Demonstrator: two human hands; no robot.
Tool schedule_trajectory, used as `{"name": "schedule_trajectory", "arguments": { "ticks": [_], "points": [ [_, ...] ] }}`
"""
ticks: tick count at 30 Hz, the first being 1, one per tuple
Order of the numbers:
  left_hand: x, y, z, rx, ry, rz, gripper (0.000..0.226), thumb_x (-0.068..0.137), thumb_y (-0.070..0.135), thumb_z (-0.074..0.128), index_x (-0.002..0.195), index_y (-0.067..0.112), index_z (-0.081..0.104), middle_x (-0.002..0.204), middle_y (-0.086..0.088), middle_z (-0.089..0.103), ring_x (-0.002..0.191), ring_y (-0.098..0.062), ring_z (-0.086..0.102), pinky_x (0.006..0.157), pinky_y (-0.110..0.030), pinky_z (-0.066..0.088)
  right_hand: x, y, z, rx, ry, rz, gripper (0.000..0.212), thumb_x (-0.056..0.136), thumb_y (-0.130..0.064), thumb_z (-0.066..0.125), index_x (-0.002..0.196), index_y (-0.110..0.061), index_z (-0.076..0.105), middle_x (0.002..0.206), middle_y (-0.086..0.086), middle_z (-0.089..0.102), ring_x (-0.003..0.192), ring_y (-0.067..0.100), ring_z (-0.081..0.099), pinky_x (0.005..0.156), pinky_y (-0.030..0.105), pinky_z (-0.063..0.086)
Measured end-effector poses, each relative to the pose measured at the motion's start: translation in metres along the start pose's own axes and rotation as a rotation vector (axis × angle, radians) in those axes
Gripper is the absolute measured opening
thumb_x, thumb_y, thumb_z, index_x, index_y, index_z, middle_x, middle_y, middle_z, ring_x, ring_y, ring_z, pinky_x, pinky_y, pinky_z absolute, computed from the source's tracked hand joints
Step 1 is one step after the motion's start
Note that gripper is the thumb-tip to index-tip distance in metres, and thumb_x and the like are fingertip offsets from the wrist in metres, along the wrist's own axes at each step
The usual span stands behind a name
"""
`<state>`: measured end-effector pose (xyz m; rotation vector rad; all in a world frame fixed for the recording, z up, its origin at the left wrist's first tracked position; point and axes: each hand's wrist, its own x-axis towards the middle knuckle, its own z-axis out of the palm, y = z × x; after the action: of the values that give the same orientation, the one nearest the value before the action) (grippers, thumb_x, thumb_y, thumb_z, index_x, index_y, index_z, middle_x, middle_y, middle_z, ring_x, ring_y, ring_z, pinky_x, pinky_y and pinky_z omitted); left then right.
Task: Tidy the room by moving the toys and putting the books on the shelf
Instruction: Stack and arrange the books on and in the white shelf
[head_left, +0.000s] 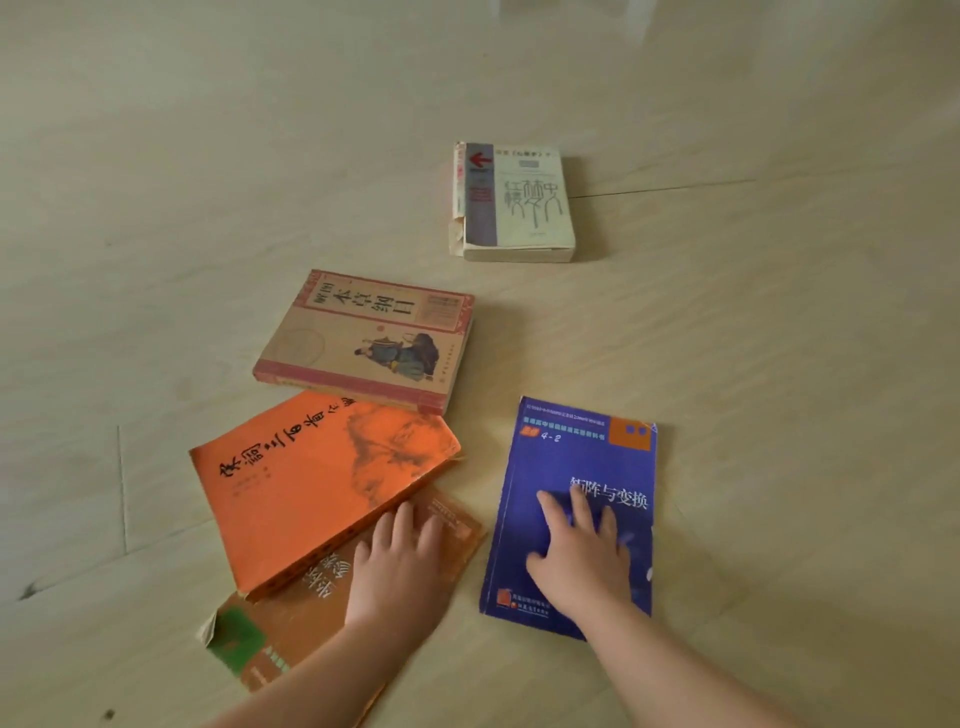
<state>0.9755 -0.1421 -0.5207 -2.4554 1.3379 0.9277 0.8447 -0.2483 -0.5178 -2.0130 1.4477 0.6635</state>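
Note:
Several books lie flat on a pale wooden floor. My right hand (582, 561) presses with spread fingers on a thin blue book (582, 457) at the lower right. My left hand (400, 566) rests flat on a brown book with a green corner (270, 629), which lies partly under an orange book (311, 483). Behind the orange book sits a beige book with a red border and a painted figure (363, 338). A thick white and grey book with a red arrow (514, 202) lies farther back.
The wooden floor (779, 364) stretches around the books on every side. A pale, blurred piece of furniture (571, 15) shows at the top edge. No toys or shelf are in view.

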Motion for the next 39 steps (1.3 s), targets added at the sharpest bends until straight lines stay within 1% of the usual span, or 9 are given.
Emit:
{"name": "schedule_trajectory", "arguments": {
  "ticks": [3,5,15,18,21,24,30,34,39],
  "points": [
    [-0.001,0.007,0.013,0.174,-0.111,-0.017,0.097,0.083,0.071,0.037,0.148,0.023,-0.016,0.155,-0.015,-0.017,0.144,-0.036,-0.010,0.112,-0.056,0.013,-0.003,0.005,0.001,0.018,-0.024,0.029,0.065,0.095,-0.030,0.042,0.148,-0.036,0.004,0.158,-0.006,-0.014,0.145,0.031,-0.008,0.114,0.050,0.017],
    [0.002,0.008,0.014,0.208,-0.055,-0.006,0.094,0.084,0.070,0.036,0.148,0.022,-0.013,0.156,-0.017,-0.013,0.143,-0.039,-0.004,0.111,-0.055,0.018,-0.007,0.014,0.005,-0.012,-0.020,0.044,0.067,0.095,-0.030,0.043,0.148,-0.037,0.002,0.158,-0.005,-0.015,0.146,0.030,-0.008,0.114,0.050,0.019],
    [0.002,0.035,0.004,0.247,-0.037,-0.063,0.058,0.096,0.001,0.036,0.147,0.003,0.006,0.150,-0.030,0.018,0.135,-0.050,0.026,0.096,-0.049,0.048,-0.015,0.017,0.005,0.120,0.024,0.036,0.061,0.095,-0.031,0.044,0.147,-0.032,0.013,0.158,-0.006,-0.001,0.146,0.025,0.000,0.113,0.046,0.026],
    [0.007,0.020,-0.022,-0.012,0.068,-0.094,0.034,0.096,0.009,0.038,0.131,0.006,0.040,0.120,-0.013,0.058,0.108,-0.030,0.059,0.084,-0.035,0.053,-0.013,0.027,0.011,0.177,0.049,0.004,0.058,0.092,-0.032,0.050,0.144,-0.028,0.025,0.155,-0.002,0.020,0.143,0.024,0.018,0.109,0.045,0.034],
    [0.004,0.006,-0.068,-0.362,0.133,-0.152,0.023,0.094,0.018,0.045,0.109,0.013,0.061,0.101,-0.005,0.064,0.088,-0.021,0.061,0.077,-0.032,0.053,-0.011,0.034,0.003,0.530,0.168,0.027,0.030,0.091,-0.029,0.052,0.120,-0.021,0.049,0.114,-0.003,0.057,0.101,0.016,0.058,0.080,0.038,0.054],
    [-0.008,0.020,-0.117,-0.634,0.234,-0.078,0.023,0.091,0.006,0.045,0.090,0.020,0.063,0.086,-0.001,0.064,0.072,-0.016,0.061,0.062,-0.029,0.054,-0.013,0.034,-0.012,0.842,0.204,0.116,0.011,0.096,-0.023,0.046,0.098,-0.018,0.055,0.088,-0.003,0.058,0.072,0.008,0.055,0.056,0.022,0.042],
    [-0.035,0.070,-0.157,-0.954,0.620,0.466,0.038,0.075,-0.011,0.045,0.067,0.021,0.065,0.076,0.003,0.068,0.069,0.006,0.059,0.067,-0.016,0.050,-0.010,0.051,-0.035,1.442,0.291,0.291,0.014,0.094,-0.019,0.049,0.083,-0.016,0.057,0.083,0.004,0.063,0.072,0.017,0.059,0.061,0.026,0.046],
    [-0.011,0.075,-0.096,-0.787,0.533,0.765,0.012,0.073,0.017,0.067,0.079,0.028,0.068,0.104,0.020,0.060,0.122,0.004,0.045,0.106,-0.025,0.038,-0.012,0.077,-0.030,1.568,0.434,0.439,0.015,0.094,-0.012,0.046,0.082,-0.012,0.055,0.080,0.009,0.061,0.065,0.021,0.054,0.056,0.027,0.041],
    [0.011,0.054,-0.024,0.035,-0.101,0.433,0.040,0.096,0.022,0.047,0.126,0.049,0.048,0.157,0.014,-0.002,0.144,-0.026,-0.018,0.114,-0.053,-0.007,-0.017,0.090,-0.029,1.214,0.483,0.638,0.039,0.091,0.003,0.034,0.123,-0.007,0.053,0.123,0.019,0.056,0.103,0.034,0.054,0.085,0.036,0.042]
  ]
}}
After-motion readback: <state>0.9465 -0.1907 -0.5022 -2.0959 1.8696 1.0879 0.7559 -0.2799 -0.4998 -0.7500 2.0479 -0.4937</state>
